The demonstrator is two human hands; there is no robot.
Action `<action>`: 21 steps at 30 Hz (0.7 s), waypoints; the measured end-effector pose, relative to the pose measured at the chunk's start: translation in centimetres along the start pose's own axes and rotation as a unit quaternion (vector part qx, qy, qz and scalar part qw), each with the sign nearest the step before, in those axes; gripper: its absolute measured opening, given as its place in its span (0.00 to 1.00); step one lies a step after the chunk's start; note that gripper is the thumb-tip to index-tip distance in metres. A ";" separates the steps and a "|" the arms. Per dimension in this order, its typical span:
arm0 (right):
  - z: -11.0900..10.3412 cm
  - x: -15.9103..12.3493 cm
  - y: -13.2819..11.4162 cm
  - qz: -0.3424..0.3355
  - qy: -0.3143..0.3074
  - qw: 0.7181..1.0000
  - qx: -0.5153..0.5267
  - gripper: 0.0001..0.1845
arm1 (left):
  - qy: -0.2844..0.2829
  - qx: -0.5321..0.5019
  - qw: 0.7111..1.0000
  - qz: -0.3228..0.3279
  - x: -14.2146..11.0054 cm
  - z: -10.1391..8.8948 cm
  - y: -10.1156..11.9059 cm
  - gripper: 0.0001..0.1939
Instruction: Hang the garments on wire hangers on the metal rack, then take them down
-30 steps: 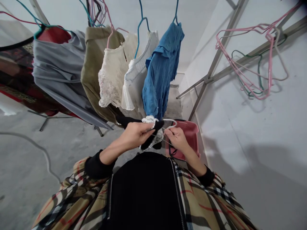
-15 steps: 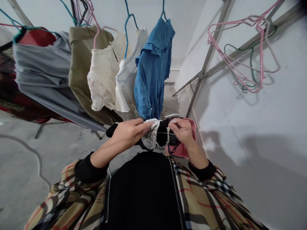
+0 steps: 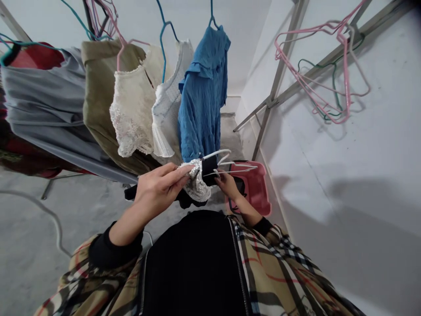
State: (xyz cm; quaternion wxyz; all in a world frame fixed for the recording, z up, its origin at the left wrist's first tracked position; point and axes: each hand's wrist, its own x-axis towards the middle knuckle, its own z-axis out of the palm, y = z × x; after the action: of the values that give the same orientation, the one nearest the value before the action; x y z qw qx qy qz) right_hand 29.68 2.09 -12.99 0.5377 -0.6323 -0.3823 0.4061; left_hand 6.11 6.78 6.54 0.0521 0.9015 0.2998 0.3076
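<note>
A black garment with white lacy trim (image 3: 199, 188) is bunched up in front of my body. My left hand (image 3: 162, 182) is closed on its lacy part, the thumb and fingers pressed along the top. Through the garment's opening runs a white hanger (image 3: 241, 166); its hook end and wires stick out to the right. My right hand (image 3: 226, 184) pinches the black fabric at that opening, just under the hanger's wires. Some of its fingertips are hidden behind the cloth.
Beyond my hands hang a blue blouse (image 3: 205, 96), white and cream tops (image 3: 131, 109), olive trousers (image 3: 98, 96) and a grey garment (image 3: 46, 96). A pink basin (image 3: 259, 188) stands on the floor at right. Pink hangers (image 3: 345, 74) hang from a metal frame (image 3: 271, 103) by the wall.
The garment and both hands have shifted left. My right hand has dropped lower at the garment's opening, and the white hanger now shows more clearly, pointing right.
</note>
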 end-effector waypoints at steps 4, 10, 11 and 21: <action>-1.1 0.9 -0.6 0.021 0.004 0.995 0.092 0.18 | 0.016 -0.045 0.998 -0.032 -0.7 -0.6 -1.5 0.15; -4.1 0.8 -3.8 0.011 0.079 0.971 0.227 0.18 | 0.047 -0.115 0.990 -0.074 -2.1 -1.1 -4.0 0.12; -4.3 0.8 -4.4 0.007 0.090 0.966 0.244 0.17 | 0.047 -0.121 0.989 -0.073 -2.3 -1.1 -4.3 0.11; -6.1 -1.9 -9.0 -0.076 0.211 0.955 0.194 0.16 | -0.049 0.066 0.989 -0.126 -4.6 1.4 -5.1 0.13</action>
State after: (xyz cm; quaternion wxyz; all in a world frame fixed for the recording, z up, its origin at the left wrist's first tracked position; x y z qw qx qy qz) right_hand 34.18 -0.77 -3.37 0.7475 -0.5562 -0.2216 0.2877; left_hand 1.47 8.48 1.57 0.0449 0.8718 0.4280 0.2339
